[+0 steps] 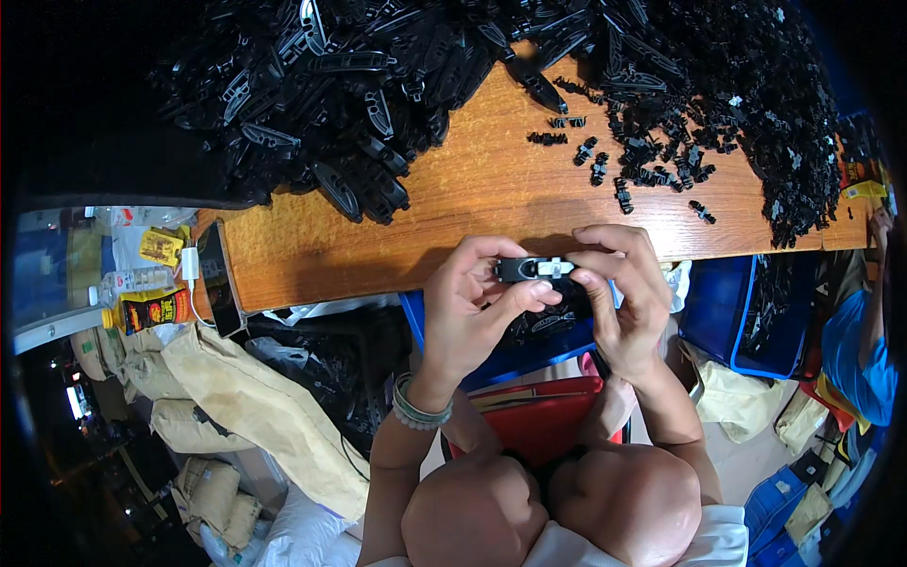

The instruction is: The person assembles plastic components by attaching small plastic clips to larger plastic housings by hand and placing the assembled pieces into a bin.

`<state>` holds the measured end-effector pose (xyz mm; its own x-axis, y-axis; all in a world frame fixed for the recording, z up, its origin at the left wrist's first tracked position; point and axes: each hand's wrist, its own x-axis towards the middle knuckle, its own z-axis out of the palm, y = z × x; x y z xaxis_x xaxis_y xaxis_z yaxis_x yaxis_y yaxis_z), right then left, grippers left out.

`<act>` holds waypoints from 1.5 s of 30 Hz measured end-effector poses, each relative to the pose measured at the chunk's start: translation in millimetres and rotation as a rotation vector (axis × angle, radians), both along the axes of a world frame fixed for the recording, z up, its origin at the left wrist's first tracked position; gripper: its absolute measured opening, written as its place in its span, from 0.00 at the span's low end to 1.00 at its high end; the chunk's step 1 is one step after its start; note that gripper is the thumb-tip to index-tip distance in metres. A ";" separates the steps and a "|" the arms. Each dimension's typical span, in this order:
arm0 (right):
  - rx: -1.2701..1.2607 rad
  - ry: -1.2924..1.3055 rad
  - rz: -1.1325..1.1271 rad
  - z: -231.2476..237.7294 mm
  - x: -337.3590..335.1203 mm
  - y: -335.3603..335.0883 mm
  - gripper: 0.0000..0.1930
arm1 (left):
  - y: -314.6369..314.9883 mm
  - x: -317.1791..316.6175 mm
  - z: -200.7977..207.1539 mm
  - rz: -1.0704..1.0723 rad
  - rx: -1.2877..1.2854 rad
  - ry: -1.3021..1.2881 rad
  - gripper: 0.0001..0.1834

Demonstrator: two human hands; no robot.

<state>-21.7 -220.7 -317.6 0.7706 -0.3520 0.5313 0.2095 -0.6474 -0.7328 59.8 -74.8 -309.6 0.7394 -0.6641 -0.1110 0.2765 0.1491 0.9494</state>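
Just over the near edge of the wooden table [472, 208], in the head view, a black part [515, 270] with a pale grey piece [555, 268] at its right end is held off the surface between the two hands. The left hand [468, 302] pinches the left of the part between thumb and fingers; the right hand [628, 293] is curled, thumb and forefinger closing on the right end. A beaded bracelet [420, 408] circles the left wrist. Beyond them, a heap of long black parts [359, 104] covers the table's far left, and small black clips [784, 113] pile up at the right — some scattered toward the middle. Beneath the hands stands a blue bin [406, 317] with black pieces inside, partly hidden; another blue crate [709, 321] stands to the right. At the far right shows another person's blue sleeve [855, 350].
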 end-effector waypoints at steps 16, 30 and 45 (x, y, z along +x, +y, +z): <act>0.161 0.204 0.186 8.4 15.4 -18.8 0.09 | 3.7 21.2 1.4 0.026 0.058 -0.048 0.08; -0.186 -0.105 0.001 -11.8 82.0 -26.3 0.08 | -43.5 130.7 13.9 0.268 0.906 -1.504 0.12; 0.780 -0.075 0.173 -18.8 37.1 -4.1 0.07 | 3.8 36.8 4.7 0.189 0.150 0.004 0.11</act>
<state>15.4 -224.9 -336.4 0.8199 -0.5224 0.2342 0.3270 0.0916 -0.9406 96.7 -71.0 -304.9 0.8483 -0.4896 -0.2016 0.2613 0.0560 0.9636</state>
